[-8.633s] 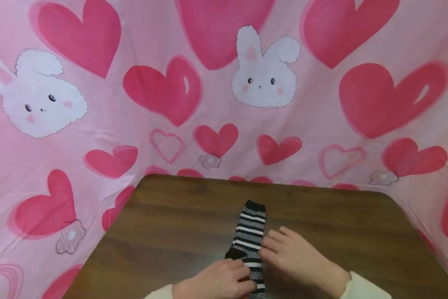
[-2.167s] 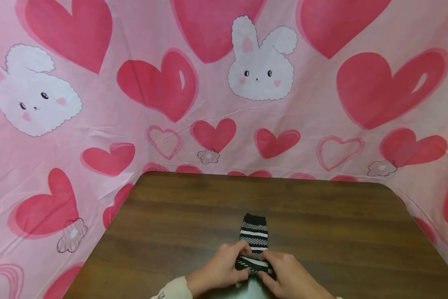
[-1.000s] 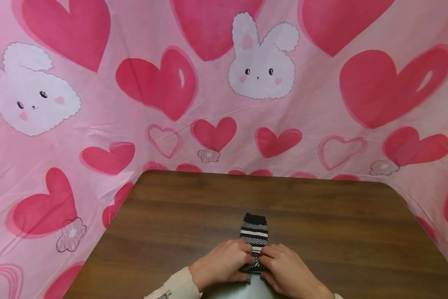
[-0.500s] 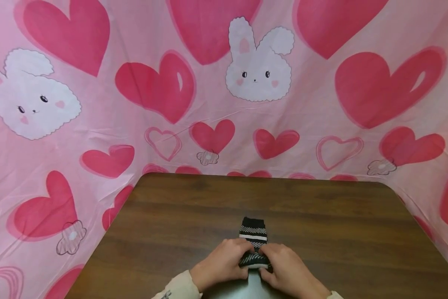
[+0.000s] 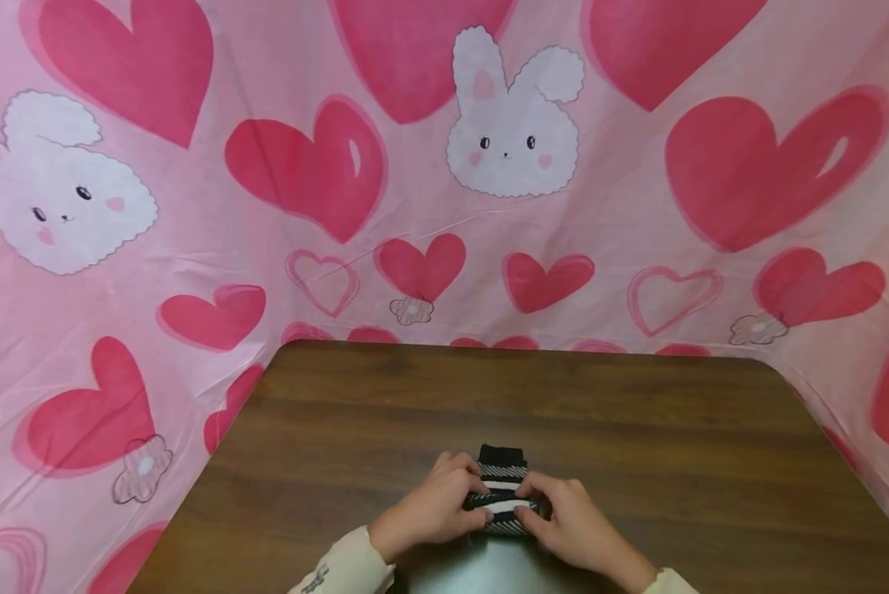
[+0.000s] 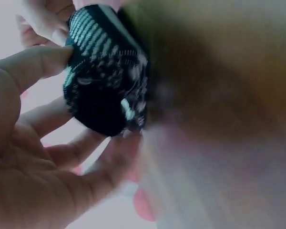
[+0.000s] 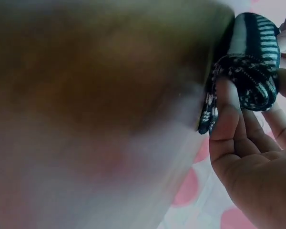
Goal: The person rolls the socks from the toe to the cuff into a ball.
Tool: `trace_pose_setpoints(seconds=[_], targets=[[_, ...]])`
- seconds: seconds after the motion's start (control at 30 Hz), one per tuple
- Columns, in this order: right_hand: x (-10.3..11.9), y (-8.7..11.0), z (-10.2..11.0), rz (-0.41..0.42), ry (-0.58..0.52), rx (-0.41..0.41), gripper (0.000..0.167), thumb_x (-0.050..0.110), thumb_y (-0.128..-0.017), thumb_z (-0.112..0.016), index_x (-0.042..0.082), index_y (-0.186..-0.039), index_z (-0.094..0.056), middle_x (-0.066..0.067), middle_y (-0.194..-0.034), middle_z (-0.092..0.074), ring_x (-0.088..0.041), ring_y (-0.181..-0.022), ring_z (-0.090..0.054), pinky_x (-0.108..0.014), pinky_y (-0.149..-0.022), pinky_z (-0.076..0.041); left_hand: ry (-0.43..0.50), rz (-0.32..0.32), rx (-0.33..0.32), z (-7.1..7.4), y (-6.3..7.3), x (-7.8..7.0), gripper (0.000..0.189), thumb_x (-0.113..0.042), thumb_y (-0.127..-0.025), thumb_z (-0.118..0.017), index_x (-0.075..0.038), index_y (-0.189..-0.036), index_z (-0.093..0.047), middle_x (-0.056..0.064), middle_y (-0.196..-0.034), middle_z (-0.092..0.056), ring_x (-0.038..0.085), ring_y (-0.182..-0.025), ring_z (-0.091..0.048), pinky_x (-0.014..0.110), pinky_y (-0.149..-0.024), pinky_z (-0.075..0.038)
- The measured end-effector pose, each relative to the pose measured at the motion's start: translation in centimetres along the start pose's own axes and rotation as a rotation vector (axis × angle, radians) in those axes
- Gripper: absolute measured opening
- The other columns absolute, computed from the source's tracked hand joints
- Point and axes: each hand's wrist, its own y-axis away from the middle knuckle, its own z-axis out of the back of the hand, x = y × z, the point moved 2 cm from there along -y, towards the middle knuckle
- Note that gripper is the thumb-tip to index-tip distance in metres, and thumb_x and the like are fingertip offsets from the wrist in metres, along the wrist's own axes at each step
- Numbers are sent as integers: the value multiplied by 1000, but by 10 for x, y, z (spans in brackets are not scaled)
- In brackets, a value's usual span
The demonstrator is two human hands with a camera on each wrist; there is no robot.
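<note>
A black, white and grey striped sock lies on the table, its near part rolled into a thick bundle and its black cuff flat at the far end. My left hand pinches the roll's left end between thumb and fingers. On the right end, my right hand grips the roll the same way. Coiled layers of the sock show at the roll's end in the right wrist view. In the left wrist view, the sock has a dark heel-like patch facing the camera, with the thumb and fingertips around it.
The brown wooden table has rounded far corners. Behind it and along its sides hangs a pink cloth printed with hearts and white rabbits. Pale light reflects off the table in front of the hands.
The sock, long and flat at first, has become shorter as both hands rolled its near end away from the person. Over the last second the roll has thickened and less flat length shows.
</note>
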Motion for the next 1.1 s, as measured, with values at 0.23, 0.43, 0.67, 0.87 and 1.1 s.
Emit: trace_pose_setpoints(seconds=[0.23,0.43,0.67,0.87,1.1], targets=[[-2,-7,3,-44,36,-20,11,19,-89,-75,25,-86,-66,16,-69,-53,1,-55,-47,-22,-48,-40,-48,-72,-54,4,-8,-8,21,-13,-86,-78,-21,-105,-78,-11,-103,-61,10,-98,-50,31,-85,-45],[-2,-8,1,-40,152,-66,10,21,-87,-77,25,-88,-67,14,-76,-52,0,-63,-47,-23,-54,-41,-107,-157,-114,3,-11,-8,21,-7,-84,-79,-20,-100,-81,-11,-95,-64,7,-88,-55,25,-84,-47],[6,-2,3,246,466,-183,23,29,-79,-85,24,-97,-72,15,-96,-60,-3,-83,-53,-32,-69,-44,-187,-223,-157,2,-14,-11,25,3,-80,-76,-17,-93,-82,-10,-87,-65,6,-79,-51,18,-76,-44],[10,1,4,391,468,-40,22,26,-79,-86,21,-96,-72,13,-101,-59,-6,-86,-54,-33,-72,-49,-165,-194,-155,0,-17,-7,23,4,-79,-76,-18,-84,-79,-11,-87,-66,6,-80,-59,20,-74,-49],[8,0,2,384,484,-41,22,27,-76,-88,21,-92,-73,14,-94,-60,-3,-83,-56,-35,-72,-51,-235,-323,-108,-1,-15,-5,4,-15,-82,-78,-19,-84,-78,-10,-90,-66,3,-76,-56,20,-70,-50]])
